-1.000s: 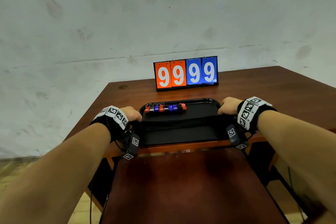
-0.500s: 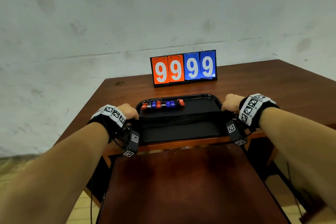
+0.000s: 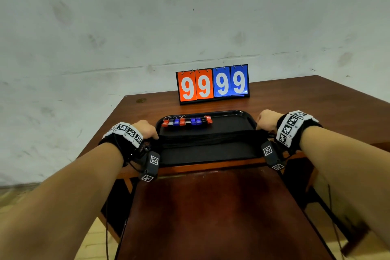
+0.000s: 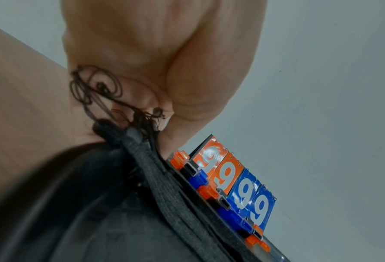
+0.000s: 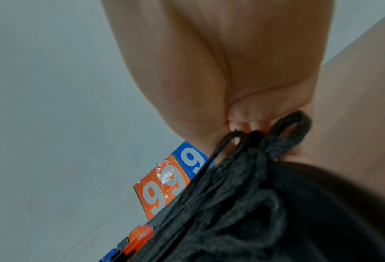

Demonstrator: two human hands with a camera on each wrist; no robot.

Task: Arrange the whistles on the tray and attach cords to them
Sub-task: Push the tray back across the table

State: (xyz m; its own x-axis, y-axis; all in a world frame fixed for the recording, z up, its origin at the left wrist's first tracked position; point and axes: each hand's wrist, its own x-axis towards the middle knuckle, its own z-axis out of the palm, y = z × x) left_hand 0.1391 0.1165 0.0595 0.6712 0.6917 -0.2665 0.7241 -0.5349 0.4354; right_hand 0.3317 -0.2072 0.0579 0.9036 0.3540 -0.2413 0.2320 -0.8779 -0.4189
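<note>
Both fists are clamped on the black tray (image 3: 238,114), the left hand (image 3: 145,130) at its nine o'clock rim, the right hand (image 3: 266,119) at three o'clock. A row of red, blue and black whistles (image 3: 186,121) lies toward twelve o'clock; the black cords (image 3: 206,138) stretch across the middle. The scoreboard (image 3: 212,84) stands beyond.

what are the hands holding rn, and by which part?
Both hold the bundle of black cords stretched across the tray: the left hand grips its left end, the right hand its right end. The whistles are untouched.
</note>
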